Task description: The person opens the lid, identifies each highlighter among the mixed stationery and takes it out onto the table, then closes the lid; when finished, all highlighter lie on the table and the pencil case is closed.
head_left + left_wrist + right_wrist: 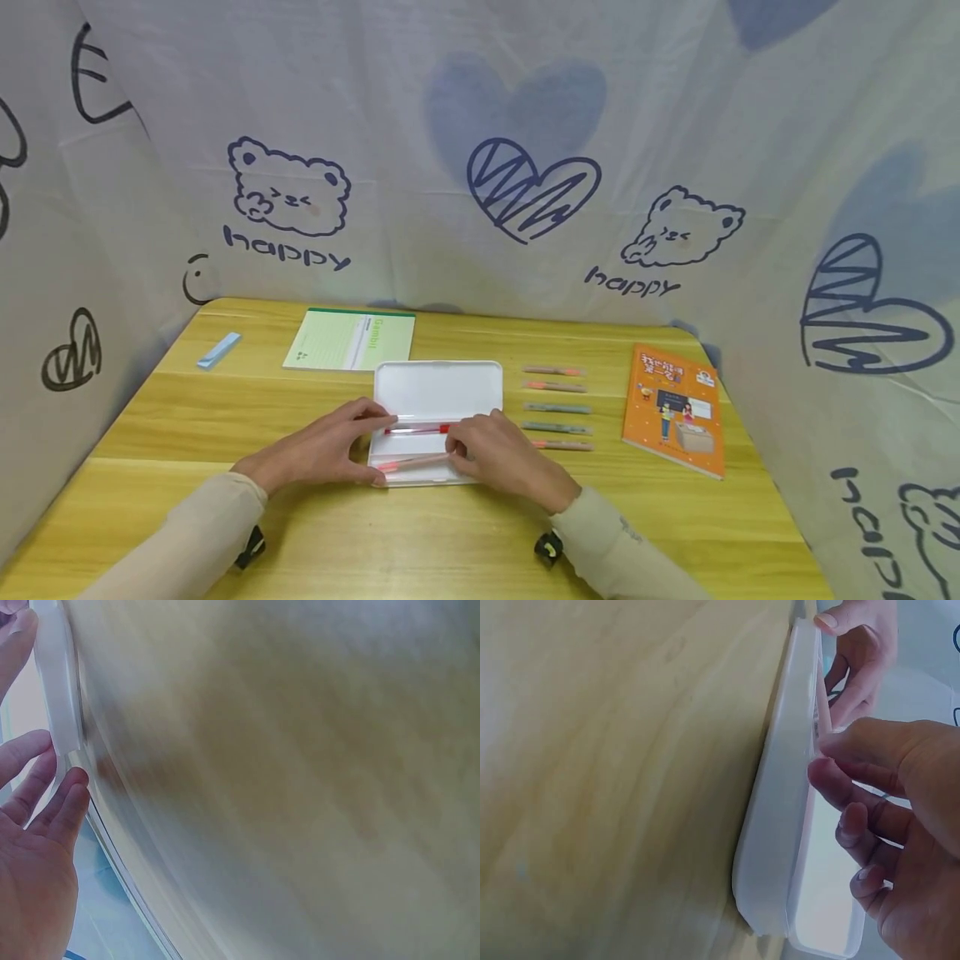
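Note:
A white pencil case [438, 390] lies with its lid folded back on the wooden table. Inside, a clear pen with a red cap [442, 429] rests along the back, and a pale pinkish pen [412, 464] lies along the front side. My left hand [330, 446] holds the left end of the case, thumb at the front corner and fingers toward the hinge. Thumb and forefinger of my right hand [506, 457] pinch the right end of the pinkish pen, over the case; the right wrist view shows those fingertips right at the case's rim [804, 825].
Right of the case, several pens [557, 408] lie in a column. An orange book [675, 408] is farther right. Behind and left are a pale green notebook [337, 342] and a small light blue bar [219, 351]. A printed curtain [420, 250] borders the table.

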`<state>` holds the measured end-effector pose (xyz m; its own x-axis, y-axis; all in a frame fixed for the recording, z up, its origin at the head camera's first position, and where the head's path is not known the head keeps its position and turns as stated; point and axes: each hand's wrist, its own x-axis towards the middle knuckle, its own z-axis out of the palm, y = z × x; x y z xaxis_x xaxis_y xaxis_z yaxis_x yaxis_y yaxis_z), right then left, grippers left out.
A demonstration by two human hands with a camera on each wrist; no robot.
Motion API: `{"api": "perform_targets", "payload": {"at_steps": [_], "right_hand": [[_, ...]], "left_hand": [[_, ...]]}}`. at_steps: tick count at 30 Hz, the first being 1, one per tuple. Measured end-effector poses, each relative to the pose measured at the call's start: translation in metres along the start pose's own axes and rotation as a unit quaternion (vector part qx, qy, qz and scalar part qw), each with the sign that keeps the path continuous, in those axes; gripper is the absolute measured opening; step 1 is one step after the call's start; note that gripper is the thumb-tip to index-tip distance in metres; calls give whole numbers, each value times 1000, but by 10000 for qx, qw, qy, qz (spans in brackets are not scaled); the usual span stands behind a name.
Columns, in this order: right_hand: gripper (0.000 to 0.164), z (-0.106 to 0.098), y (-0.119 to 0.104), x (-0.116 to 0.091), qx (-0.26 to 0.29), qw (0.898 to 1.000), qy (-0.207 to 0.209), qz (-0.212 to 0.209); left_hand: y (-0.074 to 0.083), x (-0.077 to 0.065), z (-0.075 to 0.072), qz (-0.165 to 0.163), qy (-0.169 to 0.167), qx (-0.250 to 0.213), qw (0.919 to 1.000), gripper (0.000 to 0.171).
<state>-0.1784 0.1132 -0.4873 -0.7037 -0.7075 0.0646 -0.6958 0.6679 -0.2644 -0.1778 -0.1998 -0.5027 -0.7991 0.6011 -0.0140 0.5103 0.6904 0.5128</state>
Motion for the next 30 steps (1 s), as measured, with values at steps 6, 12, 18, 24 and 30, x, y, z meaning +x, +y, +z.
{"api": "perform_targets", "payload": {"at_steps": [6,12,18,24,30], "right_hand": [[8,3,-2,1,-62,9998,175,24],[10,4,-1,-4,-17,9996,245,144],[9,-6,20,-25,581,9960,450,513],[6,-21,67,-72,1396,9810,756,1113],[5,-34,105,-122,1633,9705,755,1608]], "left_hand": [[1,1,0,33,-35,48,10000,93],[1,2,0,59,-78,56,9999,92],[0,2,1,37,-96,25,9999,92],[-1,1,0,-1,-58,18,10000,91],[0,1,0,-16,-44,37,10000,91]]}}
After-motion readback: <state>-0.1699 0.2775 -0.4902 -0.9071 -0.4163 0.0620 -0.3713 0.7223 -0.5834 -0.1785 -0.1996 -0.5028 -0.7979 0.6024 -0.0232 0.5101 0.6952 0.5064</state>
